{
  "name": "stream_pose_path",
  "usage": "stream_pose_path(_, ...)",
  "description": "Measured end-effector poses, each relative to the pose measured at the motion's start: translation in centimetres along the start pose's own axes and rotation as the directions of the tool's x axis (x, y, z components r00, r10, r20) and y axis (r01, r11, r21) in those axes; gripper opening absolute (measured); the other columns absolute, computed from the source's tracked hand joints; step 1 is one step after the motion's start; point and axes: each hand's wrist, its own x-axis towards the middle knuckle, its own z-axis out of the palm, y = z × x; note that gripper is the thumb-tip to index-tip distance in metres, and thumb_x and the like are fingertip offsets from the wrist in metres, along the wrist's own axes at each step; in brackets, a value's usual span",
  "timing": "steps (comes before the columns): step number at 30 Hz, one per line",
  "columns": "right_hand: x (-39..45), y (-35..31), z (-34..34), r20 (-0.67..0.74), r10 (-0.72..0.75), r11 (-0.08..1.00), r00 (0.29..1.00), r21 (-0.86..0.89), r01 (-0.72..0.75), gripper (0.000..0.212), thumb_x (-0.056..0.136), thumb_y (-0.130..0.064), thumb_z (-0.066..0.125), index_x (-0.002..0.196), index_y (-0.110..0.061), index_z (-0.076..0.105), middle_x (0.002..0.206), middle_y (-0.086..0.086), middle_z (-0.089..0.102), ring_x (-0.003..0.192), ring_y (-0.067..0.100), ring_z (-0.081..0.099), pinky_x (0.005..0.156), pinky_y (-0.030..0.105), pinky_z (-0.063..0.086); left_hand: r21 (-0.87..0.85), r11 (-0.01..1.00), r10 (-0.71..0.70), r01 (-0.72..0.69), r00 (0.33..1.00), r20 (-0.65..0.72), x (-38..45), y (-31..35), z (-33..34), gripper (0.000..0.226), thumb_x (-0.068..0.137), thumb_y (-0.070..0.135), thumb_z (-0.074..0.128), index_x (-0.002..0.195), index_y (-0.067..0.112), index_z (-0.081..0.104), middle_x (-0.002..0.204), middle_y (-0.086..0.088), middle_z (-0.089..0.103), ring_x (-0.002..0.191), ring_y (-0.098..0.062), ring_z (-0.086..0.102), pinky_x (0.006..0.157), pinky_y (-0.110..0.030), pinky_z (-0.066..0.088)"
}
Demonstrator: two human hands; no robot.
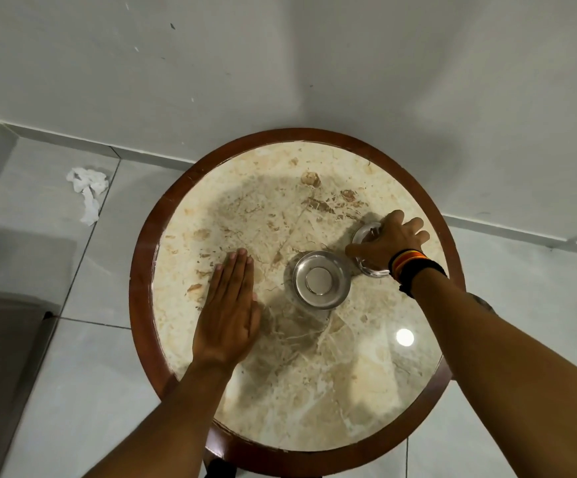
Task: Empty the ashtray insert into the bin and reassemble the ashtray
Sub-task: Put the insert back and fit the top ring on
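I see a crumpled tissue lying on the floor tiles well left of the round table. My left hand rests flat on the marble top, fingers straight and pressed together, holding nothing. Just right of it, near the middle, sits the metal lid, apart from both hands. Further right, my right hand is draped over the glass ashtray, fingers curled around its rim and gripping it; banded bracelets circle that wrist.
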Motion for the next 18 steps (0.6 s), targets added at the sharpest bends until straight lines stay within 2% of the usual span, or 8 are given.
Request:
stream_pose_path(5, -1.4, -0.6, 0.5, -0.125, -0.022, 0.997, 0.992, 0.073, 0.031, 0.098, 0.056, -0.056, 0.088, 0.128, -0.012, 0.039, 0.127, 0.014, 0.036, 0.119, 0.038, 0.037, 0.079, 0.046, 0.047, 0.004, 1.0, -0.011, 0.011, 1.0, 0.007, 0.0, 0.1, 0.0, 0.065, 0.105, 0.028, 0.023, 0.164, 0.001, 0.025, 0.176, -0.015, 0.021, 0.165, -0.029, 0.016, 0.132, -0.054, 0.027)
stream_pose_path(9, -2.9, -0.3, 1.5, -0.238, -0.033, 0.991, 0.971, 0.119, 0.063, 0.086, 0.055, -0.054, 0.084, 0.117, -0.014, 0.041, 0.116, 0.01, 0.036, 0.11, 0.033, 0.04, 0.08, 0.049, 0.051, -0.009, 1.0, -0.02, 0.02, 1.0, 0.005, 0.1, 0.1, 0.1, 0.065, 0.105, 0.028, 0.024, 0.165, 0.003, 0.023, 0.176, -0.012, 0.019, 0.165, -0.026, 0.014, 0.133, -0.051, 0.023)
stream_pose_path(12, -3.3, 0.1, 2.0, -0.301, -0.013, 0.975, 0.954, 0.206, 0.078, 0.078, 0.058, -0.05, 0.083, 0.115, -0.015, 0.042, 0.115, 0.01, 0.037, 0.11, 0.031, 0.04, 0.084, 0.049, 0.051, -0.002, 1.0, -0.023, 0.023, 1.0, 0.0, 0.0, 0.0, 0.2, 0.064, 0.105, 0.028, 0.024, 0.165, 0.004, 0.024, 0.176, -0.012, 0.019, 0.165, -0.026, 0.013, 0.134, -0.05, 0.022)
stream_pose_path(15, -3.5, 0.6, 2.2, -0.301, 0.019, 0.956, 0.953, 0.284, 0.071, 0.075, 0.061, -0.045, 0.083, 0.116, -0.016, 0.042, 0.119, 0.011, 0.037, 0.114, 0.031, 0.039, 0.09, 0.051, 0.051, 0.01, 1.0, -0.012, 0.012, 1.0, -0.001, -0.1, -0.1, 0.3, 0.064, 0.106, 0.028, 0.024, 0.165, 0.003, 0.024, 0.177, -0.012, 0.019, 0.165, -0.027, 0.013, 0.133, -0.052, 0.024)
stream_pose_path(18, -4.3, 0.9, 2.4, -0.274, -0.043, 0.922, 0.961, 0.358, 0.144, 0.072, 0.066, -0.042, 0.085, 0.12, -0.018, 0.043, 0.128, 0.009, 0.036, 0.122, 0.029, 0.036, 0.098, 0.049, 0.049, 0.016, 1.0, -0.002, 0.002, 1.0, -0.006, -0.1, -0.2, 0.4, 0.063, 0.107, 0.028, 0.024, 0.165, 0.003, 0.023, 0.177, -0.013, 0.019, 0.166, -0.027, 0.013, 0.133, -0.052, 0.025)
